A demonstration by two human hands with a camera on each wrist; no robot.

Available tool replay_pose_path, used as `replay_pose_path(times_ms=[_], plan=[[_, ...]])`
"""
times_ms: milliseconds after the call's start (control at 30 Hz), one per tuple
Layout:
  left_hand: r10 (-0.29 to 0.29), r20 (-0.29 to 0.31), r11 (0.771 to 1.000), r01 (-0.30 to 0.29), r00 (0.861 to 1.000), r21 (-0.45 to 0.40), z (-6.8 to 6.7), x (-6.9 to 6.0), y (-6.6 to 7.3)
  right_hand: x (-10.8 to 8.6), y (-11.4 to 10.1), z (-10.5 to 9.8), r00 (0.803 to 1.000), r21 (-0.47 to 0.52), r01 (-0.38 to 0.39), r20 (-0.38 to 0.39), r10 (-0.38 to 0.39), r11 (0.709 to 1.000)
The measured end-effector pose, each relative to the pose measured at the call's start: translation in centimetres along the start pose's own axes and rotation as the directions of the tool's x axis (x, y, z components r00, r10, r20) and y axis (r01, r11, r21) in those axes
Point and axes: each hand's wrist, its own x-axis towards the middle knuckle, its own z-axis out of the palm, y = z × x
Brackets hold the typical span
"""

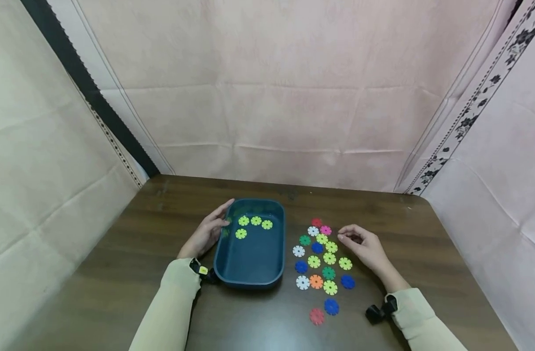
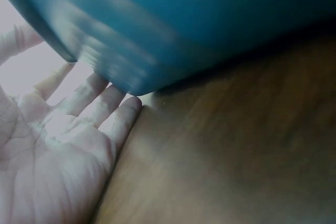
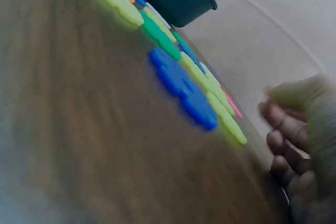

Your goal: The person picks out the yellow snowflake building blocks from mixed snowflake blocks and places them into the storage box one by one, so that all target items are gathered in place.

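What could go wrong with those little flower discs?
The yellow-green discs beside the right hand sit close together, so it might nudge a neighbour. And if the left hand, on just one side of the teal tray, tipped it, the four discs inside could slide.

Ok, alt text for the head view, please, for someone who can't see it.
A person's left hand holds a teal tray with four yellow-green flower-shaped discs inside, while their right hand is beside scattered multicoloured discs on a brown table.

Left hand (image 2: 58, 140) holding blue tray (image 2: 205, 14), brown tabletop (image 2: 226, 140) beneath
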Motion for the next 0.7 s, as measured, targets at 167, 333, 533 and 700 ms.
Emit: replay_pose_path(times_ms=[167, 333, 533, 700], plan=[[0.0, 0.002, 1.0, 0.0, 1.0, 0.0, -0.08, 0.11, 0.16, -0.28, 0.54, 0.17, 0.995, -0.232, 0.092, 0.045, -0.084, 0.968], [-0.005, 0.002, 1.0, 0.005, 1.0, 0.002, 0.16, 0.25, 0.15, -0.49, 0.51, 0.27, 0.988, -0.304, 0.155, 0.07, -0.14, 0.94], [-0.003, 0.001, 1.0, 0.003, 1.0, -0.002, 0.18, 0.12, 0.25, -0.57, 0.46, 0.4, 0.981, -0.303, 0.19, 0.086, -0.172, 0.934], [0.004, 0.005, 1.0, -0.004, 1.0, 0.013, 0.16, 0.05, 0.07, -0.66, 0.62, 0.42, 0.98, -0.302, 0.199, 0.08, -0.184, 0.932]])
